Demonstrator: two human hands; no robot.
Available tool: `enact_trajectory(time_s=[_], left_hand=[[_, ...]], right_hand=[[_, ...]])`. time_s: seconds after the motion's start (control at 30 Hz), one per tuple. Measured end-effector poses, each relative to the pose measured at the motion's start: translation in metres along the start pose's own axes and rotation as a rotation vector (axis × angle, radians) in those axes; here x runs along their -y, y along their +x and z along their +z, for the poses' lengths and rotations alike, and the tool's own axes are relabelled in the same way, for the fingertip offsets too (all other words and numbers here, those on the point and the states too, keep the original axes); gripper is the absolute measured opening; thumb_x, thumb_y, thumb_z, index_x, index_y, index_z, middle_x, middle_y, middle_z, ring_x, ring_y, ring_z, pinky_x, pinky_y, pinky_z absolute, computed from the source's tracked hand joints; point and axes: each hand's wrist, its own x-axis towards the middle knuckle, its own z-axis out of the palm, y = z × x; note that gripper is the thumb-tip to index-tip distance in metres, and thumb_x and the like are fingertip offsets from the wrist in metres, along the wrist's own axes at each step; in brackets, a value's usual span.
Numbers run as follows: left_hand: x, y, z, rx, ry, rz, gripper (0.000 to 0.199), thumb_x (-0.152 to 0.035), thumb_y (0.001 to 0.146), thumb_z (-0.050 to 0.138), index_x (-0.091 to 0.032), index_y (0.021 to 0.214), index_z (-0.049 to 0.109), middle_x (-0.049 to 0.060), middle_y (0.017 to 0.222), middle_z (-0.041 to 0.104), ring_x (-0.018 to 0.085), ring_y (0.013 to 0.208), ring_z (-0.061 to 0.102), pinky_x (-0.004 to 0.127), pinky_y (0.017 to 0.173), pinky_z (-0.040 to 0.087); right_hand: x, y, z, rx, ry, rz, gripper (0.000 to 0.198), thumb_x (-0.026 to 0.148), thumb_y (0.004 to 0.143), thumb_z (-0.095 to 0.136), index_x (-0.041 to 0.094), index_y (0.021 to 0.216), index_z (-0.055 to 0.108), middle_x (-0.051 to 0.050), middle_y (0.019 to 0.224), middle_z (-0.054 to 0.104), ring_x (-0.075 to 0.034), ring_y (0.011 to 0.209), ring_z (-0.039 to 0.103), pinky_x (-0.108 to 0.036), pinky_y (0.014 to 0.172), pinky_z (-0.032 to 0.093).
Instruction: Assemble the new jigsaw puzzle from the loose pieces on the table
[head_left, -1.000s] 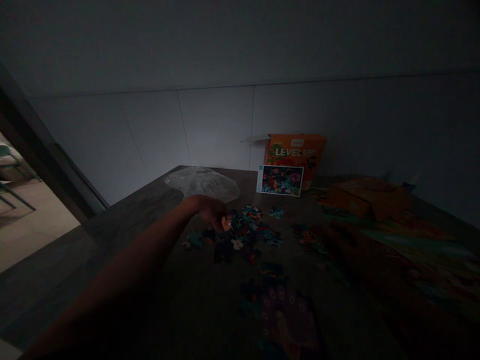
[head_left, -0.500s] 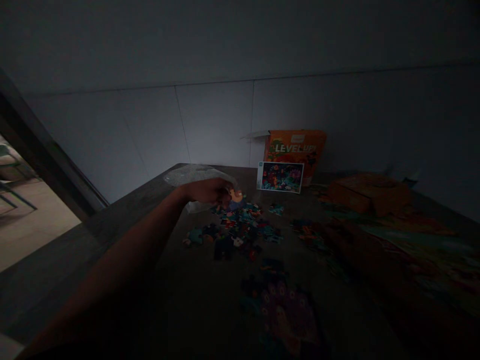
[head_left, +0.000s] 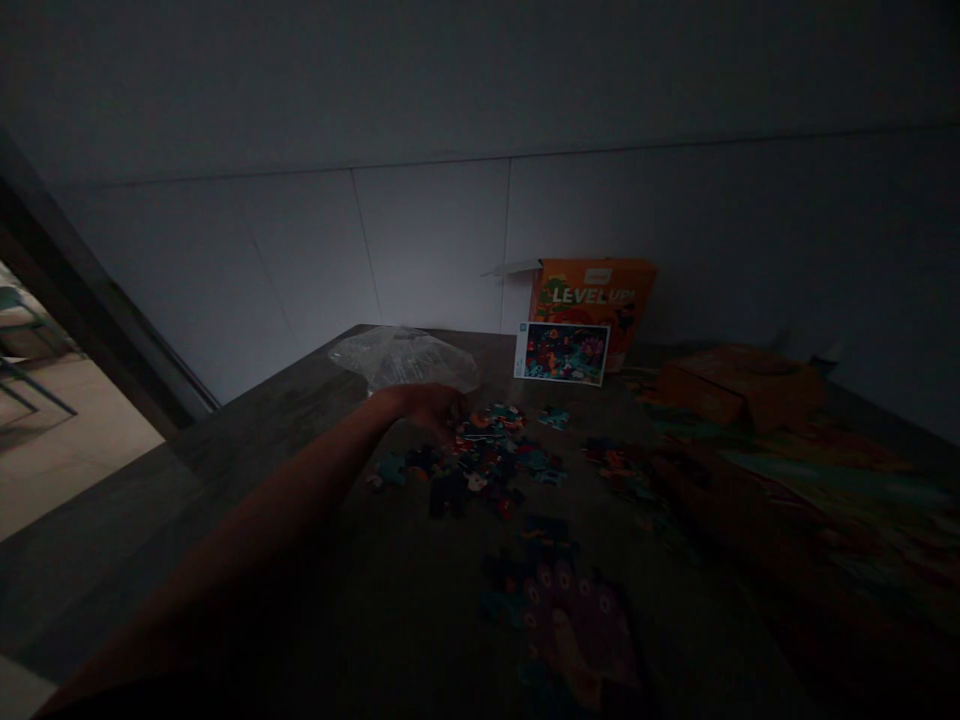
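My left hand (head_left: 433, 408) is low at the back left of a loose pile of jigsaw puzzle pieces (head_left: 491, 460). Its fingers are bent together at the edge of a puzzle piece (head_left: 480, 424) with an orange curve, which seems to be in their grip; shadow blurs the contact. In deep shade at the right, my right hand (head_left: 682, 470) appears to rest beside a smaller group of puzzle pieces (head_left: 616, 466); its fingers cannot be made out. Nearer me lies a joined puzzle section (head_left: 577, 625) with a purple peacock-like figure.
A clear plastic bag (head_left: 405, 358) lies behind my left hand. Against the wall stand an orange box (head_left: 592, 285) marked "LEVEL UP!" and a picture card (head_left: 562, 353). An orange carton (head_left: 739, 385) and a colourful printed sheet (head_left: 840, 480) are at the right.
My left hand has come down and slightly toward me, bringing the peach-and-purple puzzle piece from above the pile to its surface. More of the plastic bag shows.
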Motion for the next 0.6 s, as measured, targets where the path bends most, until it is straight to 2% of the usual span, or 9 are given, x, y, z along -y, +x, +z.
enact_trajectory(time_s=[0.1, 0.2, 0.27, 0.47, 0.6], left_hand=[[-0.002, 0.001, 0.0, -0.011, 0.024, 0.018, 0.047, -0.036, 0.068, 0.081, -0.015, 0.109, 0.069, 0.006, 0.095, 0.072, 0.019, 0.081, 0.063, 0.024, 0.068, 0.042], [-0.005, -0.001, -0.003, -0.014, 0.024, 0.041, 0.041, -0.038, 0.069, 0.079, -0.014, 0.102, 0.07, 0.006, 0.094, 0.071, 0.018, 0.079, 0.063, 0.024, 0.067, 0.042], [-0.007, -0.004, -0.006, -0.024, 0.01, 0.058, 0.041, -0.041, 0.07, 0.079, -0.013, 0.099, 0.07, 0.007, 0.094, 0.071, 0.018, 0.08, 0.063, 0.024, 0.067, 0.042], [-0.016, -0.009, -0.014, -0.145, -0.049, 0.098, 0.053, -0.042, 0.071, 0.077, -0.011, 0.11, 0.062, 0.009, 0.097, 0.066, 0.019, 0.082, 0.061, 0.024, 0.066, 0.043], [-0.019, -0.009, -0.014, -0.198, -0.098, 0.142, 0.053, -0.046, 0.075, 0.074, -0.012, 0.112, 0.058, 0.008, 0.101, 0.066, 0.018, 0.083, 0.061, 0.025, 0.068, 0.044]], right_hand=[[-0.002, 0.001, 0.002, -0.015, -0.004, 0.013, 0.051, 0.057, 0.083, 0.048, 0.02, 0.113, 0.067, -0.015, 0.106, 0.072, -0.038, 0.099, 0.068, -0.048, 0.078, 0.054], [-0.001, 0.0, 0.001, -0.004, 0.017, -0.018, 0.048, 0.056, 0.084, 0.047, 0.022, 0.111, 0.068, -0.013, 0.106, 0.072, -0.035, 0.097, 0.068, -0.046, 0.079, 0.054], [0.001, -0.001, -0.001, 0.004, 0.023, -0.035, 0.047, 0.055, 0.085, 0.047, 0.022, 0.109, 0.069, -0.012, 0.107, 0.072, -0.034, 0.098, 0.068, -0.046, 0.08, 0.054], [0.005, -0.002, -0.004, 0.062, 0.039, -0.011, 0.046, 0.054, 0.086, 0.045, 0.022, 0.109, 0.07, -0.012, 0.108, 0.072, -0.035, 0.096, 0.068, -0.046, 0.081, 0.053], [0.002, -0.002, -0.002, 0.061, 0.021, -0.01, 0.051, 0.057, 0.086, 0.045, 0.022, 0.115, 0.068, -0.012, 0.112, 0.07, -0.035, 0.099, 0.066, -0.047, 0.085, 0.052]])
